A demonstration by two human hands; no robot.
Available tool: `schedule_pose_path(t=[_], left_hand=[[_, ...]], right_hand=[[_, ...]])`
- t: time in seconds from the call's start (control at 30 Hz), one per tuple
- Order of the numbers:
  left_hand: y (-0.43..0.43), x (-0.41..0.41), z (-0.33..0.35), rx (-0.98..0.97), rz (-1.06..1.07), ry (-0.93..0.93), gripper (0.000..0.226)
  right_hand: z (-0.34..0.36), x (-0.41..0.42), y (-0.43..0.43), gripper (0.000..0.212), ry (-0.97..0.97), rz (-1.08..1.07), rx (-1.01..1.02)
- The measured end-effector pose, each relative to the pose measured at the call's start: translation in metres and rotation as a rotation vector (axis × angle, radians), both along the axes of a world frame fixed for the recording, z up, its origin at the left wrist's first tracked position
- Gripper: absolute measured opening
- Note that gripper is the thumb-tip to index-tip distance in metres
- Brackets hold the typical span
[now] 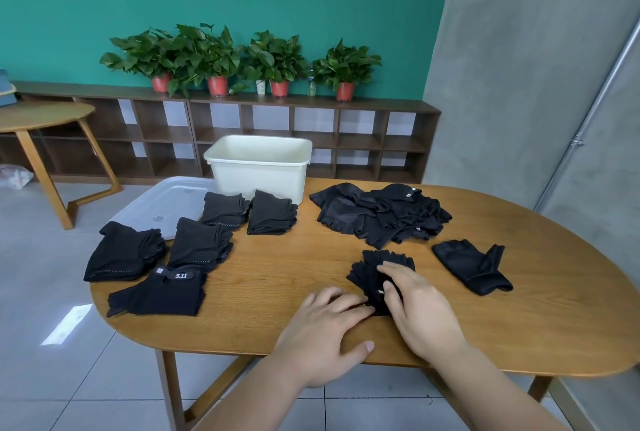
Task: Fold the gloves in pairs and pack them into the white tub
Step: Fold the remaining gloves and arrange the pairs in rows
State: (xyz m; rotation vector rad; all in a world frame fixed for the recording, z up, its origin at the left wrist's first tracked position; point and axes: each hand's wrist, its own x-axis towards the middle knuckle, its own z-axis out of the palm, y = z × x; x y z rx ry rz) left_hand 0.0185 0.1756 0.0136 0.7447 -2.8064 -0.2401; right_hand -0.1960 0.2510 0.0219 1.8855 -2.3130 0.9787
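The glove in hand (375, 269), black and fingerless, is laid on the table (294, 274) near the front edge. It looks bunched, and whether 1 glove or 2 are layered there cannot be told. It is pressed by the right hand (420, 306), whose fingers are spread fairly flat over it. The left hand (329, 330) is set beside it with straight fingers, the tips touching the glove's near end and the thumb splayed toward the table's rim. Nothing is gripped by either hand.

The step is judged to be flattening before the fold. It is done well if the near end is pinned by the left fingertips and the fabric is smoothed outward by the right palm. The single glove (472, 269), just to the right, would then be matched edge to edge before anything is doubled over.

5 folded stacks (201, 243) are set on the left half, and an unsorted heap (381, 217) lies behind the hands. The white tub (259, 167) stands at the far edge beside a clear lid (162, 203); its floor is hidden. A lane of bare wood is left between stacks and heap, straight to the tub. The front rim is close under the left thumb, so the fold is better worked away from it.
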Motion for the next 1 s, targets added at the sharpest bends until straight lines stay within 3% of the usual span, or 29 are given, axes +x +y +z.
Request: schedule_pose_path(t=[0.17,0.37,0.5,0.7,0.83,0.93,1.0], left_hand=[[-0.001,-0.001,-0.003,0.006,0.0,0.002,0.063],[-0.002,-0.002,-0.003,0.073,0.024,0.082,0.052],[-0.02,-0.014,0.014,0.227,0.245,0.285,0.05],[-0.055,-0.052,0.026,0.3,0.335,0.14,0.042],[-0.064,-0.068,0.025,0.42,0.37,0.275,0.031],[-0.063,-0.069,0.023,0.336,0.428,0.403,0.026],[-0.061,-0.065,0.018,0.246,0.48,0.381,0.027]], right_hand=[[-0.009,-0.001,-0.018,0.059,0.175,-0.034,0.411],[-0.023,0.003,-0.018,0.057,0.188,-0.098,0.294],[-0.022,0.004,-0.015,0.054,0.184,-0.095,0.257],[-0.021,0.004,-0.013,0.052,0.138,-0.072,0.232],[-0.021,0.004,-0.016,0.053,0.134,-0.087,0.233],[-0.022,0.004,-0.017,0.059,0.139,-0.089,0.232],[-0.023,0.004,-0.016,0.066,0.137,-0.088,0.233]])
